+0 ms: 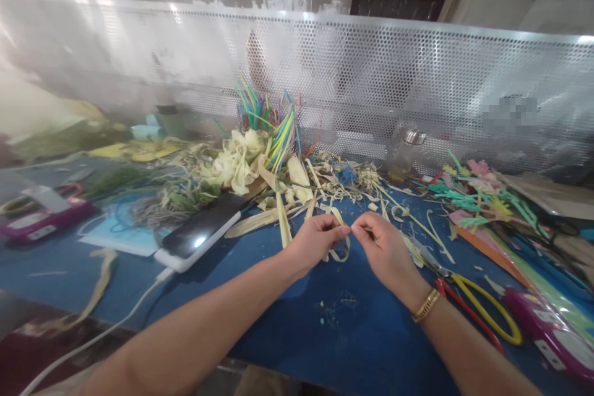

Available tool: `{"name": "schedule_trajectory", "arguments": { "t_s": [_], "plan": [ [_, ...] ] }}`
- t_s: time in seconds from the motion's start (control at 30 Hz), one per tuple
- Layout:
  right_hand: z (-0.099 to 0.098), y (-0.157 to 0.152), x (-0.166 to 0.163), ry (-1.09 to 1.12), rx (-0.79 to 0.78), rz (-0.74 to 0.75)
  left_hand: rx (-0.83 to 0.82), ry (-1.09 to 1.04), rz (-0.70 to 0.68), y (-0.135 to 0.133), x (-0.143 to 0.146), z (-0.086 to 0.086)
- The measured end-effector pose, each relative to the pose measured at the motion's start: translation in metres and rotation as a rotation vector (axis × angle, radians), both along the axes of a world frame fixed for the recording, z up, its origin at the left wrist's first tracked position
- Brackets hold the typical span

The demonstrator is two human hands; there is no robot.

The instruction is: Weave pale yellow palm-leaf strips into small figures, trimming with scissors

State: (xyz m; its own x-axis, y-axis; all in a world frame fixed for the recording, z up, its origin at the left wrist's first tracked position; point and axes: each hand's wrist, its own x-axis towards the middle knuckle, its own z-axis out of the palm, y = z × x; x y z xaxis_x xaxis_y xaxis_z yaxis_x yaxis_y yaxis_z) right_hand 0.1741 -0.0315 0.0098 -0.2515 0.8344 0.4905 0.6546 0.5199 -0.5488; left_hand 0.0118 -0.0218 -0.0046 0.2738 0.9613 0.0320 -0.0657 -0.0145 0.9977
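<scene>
My left hand [315, 240] and my right hand [384, 249] meet fingertip to fingertip over the blue table [297, 322]. Both are pinched shut on a thin pale yellow leaf strip [341, 236] that loops down below the left fingers. A gold bracelet [426, 305] circles my right wrist. Just behind the hands lie several loose pale strips [283, 216] and a heap of cream leaf flowers [236, 164].
A phone [200, 230] on a white cable lies to the left. Scissors with red and yellow handles [477, 309] lie to the right. Coloured straws [266, 120] stand at the back, before a perforated metal screen [417, 80]. Coloured strip pieces [477, 198] cover the right side.
</scene>
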Motion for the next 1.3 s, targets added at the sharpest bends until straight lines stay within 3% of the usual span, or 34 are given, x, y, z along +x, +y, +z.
{"name": "schedule_trajectory", "arguments": {
  "t_s": [0.2, 0.43, 0.6, 0.83, 1.03, 1.17, 1.3],
  "plan": [
    [0.004, -0.002, -0.002, 0.036, -0.015, -0.010, -0.094, -0.124, -0.030, 0.001, -0.001, 0.001],
    [0.002, 0.005, 0.008, 0.091, -0.046, -0.044, -0.251, -0.309, -0.189, 0.001, -0.005, 0.007],
    [0.003, 0.006, 0.008, 0.063, 0.003, -0.037, -0.219, -0.237, -0.112, 0.001, -0.003, 0.003],
    [0.005, 0.000, 0.006, 0.011, 0.304, -0.208, -0.173, -0.247, 0.065, 0.002, -0.001, 0.006],
    [0.004, -0.011, -0.003, -0.082, 0.251, -0.145, -0.174, -0.382, 0.068, 0.002, -0.002, 0.005],
    [0.000, -0.006, -0.002, -0.064, 0.280, -0.192, -0.170, -0.383, 0.042, 0.003, -0.003, 0.004],
    [-0.003, -0.002, -0.001, -0.105, 0.181, -0.126, -0.157, -0.364, 0.024, 0.003, -0.002, 0.003]
  ]
}}
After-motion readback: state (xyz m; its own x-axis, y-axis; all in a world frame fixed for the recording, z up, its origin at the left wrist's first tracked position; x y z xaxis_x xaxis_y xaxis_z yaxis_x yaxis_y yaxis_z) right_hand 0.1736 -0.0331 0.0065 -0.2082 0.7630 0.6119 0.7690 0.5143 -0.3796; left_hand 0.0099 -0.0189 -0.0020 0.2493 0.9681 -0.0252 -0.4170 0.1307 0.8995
